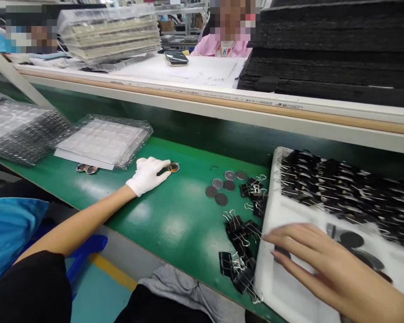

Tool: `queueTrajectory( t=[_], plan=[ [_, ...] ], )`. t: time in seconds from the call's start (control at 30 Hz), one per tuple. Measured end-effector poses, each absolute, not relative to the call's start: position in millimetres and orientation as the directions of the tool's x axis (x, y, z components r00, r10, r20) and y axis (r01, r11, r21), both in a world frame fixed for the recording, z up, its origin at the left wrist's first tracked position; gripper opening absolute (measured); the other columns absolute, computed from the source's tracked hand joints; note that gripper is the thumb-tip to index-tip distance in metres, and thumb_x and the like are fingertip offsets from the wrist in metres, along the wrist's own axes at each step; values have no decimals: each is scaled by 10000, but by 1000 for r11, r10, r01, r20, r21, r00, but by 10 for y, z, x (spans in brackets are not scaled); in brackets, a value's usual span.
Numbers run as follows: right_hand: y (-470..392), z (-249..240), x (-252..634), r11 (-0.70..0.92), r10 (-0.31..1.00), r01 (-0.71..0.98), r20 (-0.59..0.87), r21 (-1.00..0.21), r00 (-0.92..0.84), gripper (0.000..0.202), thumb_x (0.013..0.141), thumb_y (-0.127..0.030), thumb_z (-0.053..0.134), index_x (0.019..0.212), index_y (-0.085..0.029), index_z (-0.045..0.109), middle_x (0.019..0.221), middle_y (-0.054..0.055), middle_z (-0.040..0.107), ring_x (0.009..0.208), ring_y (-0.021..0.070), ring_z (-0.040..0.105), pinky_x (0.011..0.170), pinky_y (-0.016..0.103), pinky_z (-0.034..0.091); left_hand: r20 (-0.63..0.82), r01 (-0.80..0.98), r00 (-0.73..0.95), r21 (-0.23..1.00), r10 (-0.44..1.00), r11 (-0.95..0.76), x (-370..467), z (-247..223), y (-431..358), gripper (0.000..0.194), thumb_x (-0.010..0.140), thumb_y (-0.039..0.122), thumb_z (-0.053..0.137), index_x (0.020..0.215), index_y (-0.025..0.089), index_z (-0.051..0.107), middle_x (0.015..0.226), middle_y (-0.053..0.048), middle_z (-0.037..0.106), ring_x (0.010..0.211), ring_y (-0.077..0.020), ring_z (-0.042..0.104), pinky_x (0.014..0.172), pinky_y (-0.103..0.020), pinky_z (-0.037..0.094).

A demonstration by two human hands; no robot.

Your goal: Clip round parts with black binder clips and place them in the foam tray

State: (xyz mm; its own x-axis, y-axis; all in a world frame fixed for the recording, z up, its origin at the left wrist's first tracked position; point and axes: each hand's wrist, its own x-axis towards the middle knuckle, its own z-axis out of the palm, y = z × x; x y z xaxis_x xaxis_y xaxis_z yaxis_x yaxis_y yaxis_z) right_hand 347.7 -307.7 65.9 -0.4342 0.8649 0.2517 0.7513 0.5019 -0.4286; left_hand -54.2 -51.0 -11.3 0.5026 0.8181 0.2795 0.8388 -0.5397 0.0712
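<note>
The gloved left hand [150, 175] pinches a metal-rimmed disc [174, 168] in its fingers; the right hand [323, 264] has a black disc [283, 254] between blurred fingers, grip uncertain, white tray [298, 215] beneath; picking-up seems in hand, calling for a secure pinch.

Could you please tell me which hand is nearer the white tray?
Right: the right hand is over the white tray; the gloved left hand is away to its left.

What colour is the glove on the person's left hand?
The glove on the left hand is plain white; the head view shows it best.
</note>
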Motion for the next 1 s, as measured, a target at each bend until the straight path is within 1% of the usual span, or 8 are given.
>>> queueTrajectory(
  t=[0.13, 0.2, 0.33, 0.43, 0.57, 0.73, 0.87, 1.0],
  plan=[
    [-2380, 697, 2988, 509, 861, 811, 164, -288, -482, 253, 1037, -287, 501, 1173, -276, 715, 1086, 103, 742, 951, 284, 705, 835, 483, 559, 251, 742, 643, 28, 724, -669, -31, -75, -599, 283, 942, 402, 542, 1049, 230, 739, 1028, -92, 763, 1051, -294, 654, 978, -489, 345],
    [-2036, 625, 2770, 453, 891, 872, 83, -184, -446, 248, 1018, -285, 545, 1206, -233, 698, 1108, 135, 713, 987, 307, 686, 835, 475, 542, 248, 736, 648, 37, 720, -676, 197, -64, -641, 295, 887, 428, 594, 1008, 191, 719, 993, -109, 739, 1008, -304, 652, 947, -487, 368],
    [-1600, 428, 2506, 399, 907, 916, -125, -42, -401, 317, 901, -268, 742, 1205, -189, 696, 1058, 147, 680, 968, 317, 674, 807, 421, 530, 249, 693, 675, 107, 694, -713, 455, -54, -638, 694, 823, 561, 654, 1367, 133, 595, 1182, -157, 686, 1059, -328, 645, 873, -438, 431],
    [-1508, 332, 2498, 428, 880, 895, -169, -126, -444, 273, 922, -249, 715, 1184, -175, 693, 1020, 129, 675, 931, 287, 686, 811, 409, 544, 176, 608, 759, 153, 627, -779, 479, -64, -573, 658, 869, 620, 608, 1403, 235, 598, 1173, -109, 677, 1048, -311, 649, 837, -413, 444],
    [-1507, 297, 2622, 366, 917, 844, -4, -392, -399, 234, 926, -259, 659, 1150, -191, 667, 967, 86, 707, 870, 233, 700, 821, 398, 578, 157, 557, 791, 214, 591, -802, 437, -97, -524, 465, 920, 587, 565, 1213, 251, 696, 1137, -78, 690, 1049, -294, 646, 859, -411, 437],
    [-1408, 266, 2660, 80, 991, 695, -17, -715, -131, 273, 806, -337, 721, 1031, -238, 603, 892, 30, 764, 738, 200, 721, 748, 373, 609, 148, 502, 829, 226, 539, -835, 450, -103, -539, 851, 836, 701, 625, 1541, 254, 458, 1267, -133, 643, 1088, -335, 615, 858, -417, 423],
    [-1278, 221, 2636, 146, 981, 793, -16, -592, -193, 252, 795, -345, 706, 1017, -243, 648, 939, 52, 758, 834, 242, 702, 784, 408, 567, 137, 489, 842, 217, 522, -845, 469, -106, -545, 585, 897, 672, 567, 1330, 285, 642, 1233, -119, 634, 1052, -324, 610, 839, -423, 413],
    [-1189, 203, 2722, 247, 967, 888, 36, -388, -253, 273, 798, -339, 702, 1052, -252, 752, 1031, 99, 720, 997, 309, 655, 894, 486, 526, 157, 506, 824, 226, 544, -832, 464, -126, -554, 636, 913, 649, 556, 1379, 218, 589, 1247, -142, 643, 1067, -333, 610, 846, -427, 414]
  ],
)
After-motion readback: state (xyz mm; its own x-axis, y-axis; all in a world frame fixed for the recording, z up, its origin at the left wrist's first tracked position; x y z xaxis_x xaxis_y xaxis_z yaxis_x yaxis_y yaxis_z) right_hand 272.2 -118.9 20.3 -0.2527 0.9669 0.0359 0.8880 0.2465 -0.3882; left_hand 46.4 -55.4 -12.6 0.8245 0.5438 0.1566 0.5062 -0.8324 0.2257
